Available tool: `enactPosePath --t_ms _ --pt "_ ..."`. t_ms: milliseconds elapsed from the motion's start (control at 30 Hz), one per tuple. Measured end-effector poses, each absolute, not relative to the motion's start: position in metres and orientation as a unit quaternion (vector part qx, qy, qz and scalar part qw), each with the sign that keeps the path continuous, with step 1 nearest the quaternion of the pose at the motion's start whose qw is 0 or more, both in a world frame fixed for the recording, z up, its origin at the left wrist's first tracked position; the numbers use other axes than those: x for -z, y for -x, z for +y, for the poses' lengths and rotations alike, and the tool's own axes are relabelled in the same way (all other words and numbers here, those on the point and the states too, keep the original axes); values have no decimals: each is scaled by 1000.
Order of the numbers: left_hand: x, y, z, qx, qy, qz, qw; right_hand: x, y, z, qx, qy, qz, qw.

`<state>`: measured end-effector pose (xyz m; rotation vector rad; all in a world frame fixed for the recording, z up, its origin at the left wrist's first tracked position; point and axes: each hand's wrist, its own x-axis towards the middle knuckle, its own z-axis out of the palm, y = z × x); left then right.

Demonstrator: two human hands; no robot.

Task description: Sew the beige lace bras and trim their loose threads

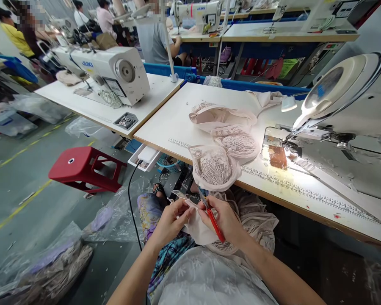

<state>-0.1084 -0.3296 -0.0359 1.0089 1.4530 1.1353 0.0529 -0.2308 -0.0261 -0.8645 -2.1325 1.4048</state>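
My left hand [169,220] pinches the edge of a pale beige bra fabric [197,228] above my lap. My right hand [227,218] is closed around small scissors with red handles [214,222], blades pointing up and away from me; its fingertips also touch the fabric. Just beyond my hands, a lace bra cup [214,167] hangs over the table's front edge. Another lace cup [236,142] lies behind it, and more beige bra pieces [222,116] trail toward the sewing machine [346,97] on the right. Further lace pieces [260,224] rest across my lap.
A white sewing table [165,114] with a printed ruler stands before me. Beyond its left side is another sewing machine [114,74]. A red stool [85,169] stands on the floor at left, near plastic bags [120,212]. Several people sit at machines farther back.
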Motion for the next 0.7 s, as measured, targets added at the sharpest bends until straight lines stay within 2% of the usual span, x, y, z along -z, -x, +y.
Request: enactPosePath --t_ms 200,400,700 --pt "26 108 -330 -384 -507 642 429 31 -55 -231 -500 318 -777 213" --pt "29 105 -329 -380 -542 676 324 37 -55 -232 -503 320 -774 212" --pt "25 98 -328 -406 -508 645 402 30 -56 -228 -517 312 -775 186"
